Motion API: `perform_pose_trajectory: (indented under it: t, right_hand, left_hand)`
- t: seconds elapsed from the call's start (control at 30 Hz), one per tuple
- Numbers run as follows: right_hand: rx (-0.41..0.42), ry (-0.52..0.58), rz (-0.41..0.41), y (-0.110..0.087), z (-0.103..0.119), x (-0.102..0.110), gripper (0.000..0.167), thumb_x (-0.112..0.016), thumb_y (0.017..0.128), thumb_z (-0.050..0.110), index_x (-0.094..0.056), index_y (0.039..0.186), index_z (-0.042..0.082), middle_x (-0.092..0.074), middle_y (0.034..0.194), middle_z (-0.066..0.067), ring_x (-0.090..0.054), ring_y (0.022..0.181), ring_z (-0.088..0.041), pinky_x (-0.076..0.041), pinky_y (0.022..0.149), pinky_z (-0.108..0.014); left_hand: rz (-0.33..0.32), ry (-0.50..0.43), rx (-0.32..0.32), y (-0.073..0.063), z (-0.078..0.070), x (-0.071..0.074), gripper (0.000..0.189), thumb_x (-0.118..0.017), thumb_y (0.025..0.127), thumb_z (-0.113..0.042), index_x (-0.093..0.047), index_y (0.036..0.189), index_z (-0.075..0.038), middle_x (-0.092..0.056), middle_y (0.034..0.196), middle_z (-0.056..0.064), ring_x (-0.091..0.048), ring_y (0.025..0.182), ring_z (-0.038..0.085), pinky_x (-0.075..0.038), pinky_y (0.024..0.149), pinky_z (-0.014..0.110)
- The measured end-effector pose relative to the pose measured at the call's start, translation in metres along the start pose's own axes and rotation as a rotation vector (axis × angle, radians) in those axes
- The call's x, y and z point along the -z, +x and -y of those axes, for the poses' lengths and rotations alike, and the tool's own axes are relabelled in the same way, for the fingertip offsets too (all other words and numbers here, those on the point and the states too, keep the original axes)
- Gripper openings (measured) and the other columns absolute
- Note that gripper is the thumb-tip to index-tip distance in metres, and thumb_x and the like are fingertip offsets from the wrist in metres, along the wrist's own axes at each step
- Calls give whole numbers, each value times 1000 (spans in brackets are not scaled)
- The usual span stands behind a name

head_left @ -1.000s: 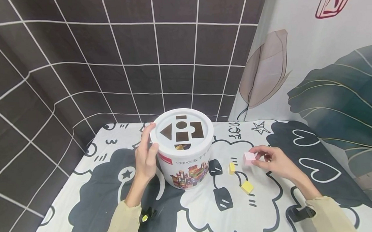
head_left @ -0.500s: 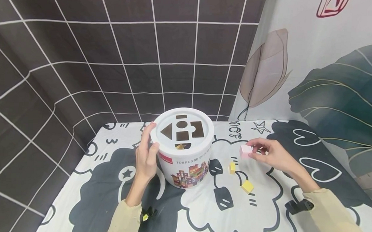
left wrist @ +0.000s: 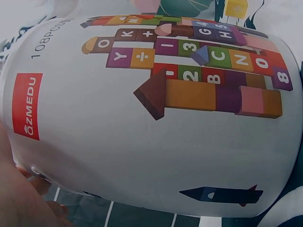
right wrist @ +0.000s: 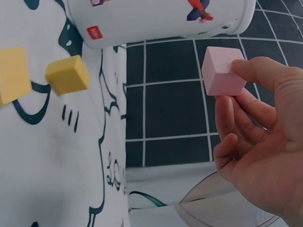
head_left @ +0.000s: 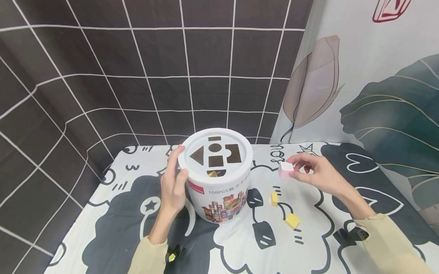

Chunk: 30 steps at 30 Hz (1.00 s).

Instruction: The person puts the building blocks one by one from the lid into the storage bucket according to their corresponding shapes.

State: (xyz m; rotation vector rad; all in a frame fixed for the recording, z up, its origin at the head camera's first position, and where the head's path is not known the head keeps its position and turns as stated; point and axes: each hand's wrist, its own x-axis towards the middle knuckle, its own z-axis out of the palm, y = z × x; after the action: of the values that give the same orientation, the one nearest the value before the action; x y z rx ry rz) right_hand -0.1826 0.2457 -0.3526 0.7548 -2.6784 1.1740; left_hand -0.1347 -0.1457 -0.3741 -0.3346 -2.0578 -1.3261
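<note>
A white plastic bucket point(head_left: 217, 193) stands on the cloth, its lid point(head_left: 237, 137) cut with several shaped holes. My left hand point(head_left: 173, 188) holds the bucket's left side near the rim, thumb in front and fingers round the back. In the left wrist view, coloured blocks are printed on the bucket point(left wrist: 118, 142). My right hand point(head_left: 314, 174) pinches a pink cube point(head_left: 285, 170) between thumb and fingers, right of the bucket. The right wrist view shows the cube point(right wrist: 222, 71) held at the fingertips. Two yellow blocks, one small point(head_left: 274, 198) and one larger point(head_left: 292, 221), lie nearer to me.
A patterned black-and-white cloth point(head_left: 273, 260) covers the table. Behind it hangs a dark curtain point(head_left: 153, 50) with white grid lines, and a leaf-print curtain point(head_left: 352, 77) hangs on the right. Something yellow shows inside a lid hole.
My right hand has moved the pink cube left and away from me, towards the bucket. My left hand, the bucket and the yellow blocks have stayed in place.
</note>
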Motion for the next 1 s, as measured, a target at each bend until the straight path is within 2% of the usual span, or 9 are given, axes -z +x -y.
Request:
perform_pose_trajectory:
  t: [0.4, 0.6, 0.83, 1.0]
  right_hand:
    - [16, 34, -47, 17, 25, 5, 30, -78, 84, 7, -70, 113, 4, -66, 85, -2, -51, 78, -16, -38, 66, -27]
    - [68, 44, -57, 27, 39, 6, 33, -78, 83, 4, -70, 115, 2, -67, 88, -2, -52, 80, -16, -38, 67, -26]
    - [89, 63, -55, 37, 51, 6, 32, -79, 82, 3, -70, 113, 4, -67, 89, -2, -54, 80, -15, -39, 66, -27]
    - [117, 53, -69, 42, 59, 6, 30, -79, 82, 4, -71, 111, 4, -69, 89, -1, -57, 82, -11, -40, 71, -25]
  left_hand:
    - [1, 1, -11, 1, 1, 0, 58, -44, 91, -29, -50, 145, -7, -49, 149, 9, -43, 139, 25, -31, 111, 51]
    - [3, 4, -7, 0, 1, 0, 58, -43, 91, -29, -50, 145, -6, -50, 149, 9, -40, 141, 24, -29, 113, 48]
    - [3, 1, -8, 0, 2, 0, 58, -44, 91, -28, -50, 145, -6, -50, 149, 9, -40, 141, 24, -29, 113, 47]
    - [2, 2, -6, 1, 2, 0, 58, -43, 91, -27, -51, 145, -6, -50, 149, 8, -40, 141, 23, -29, 114, 47]
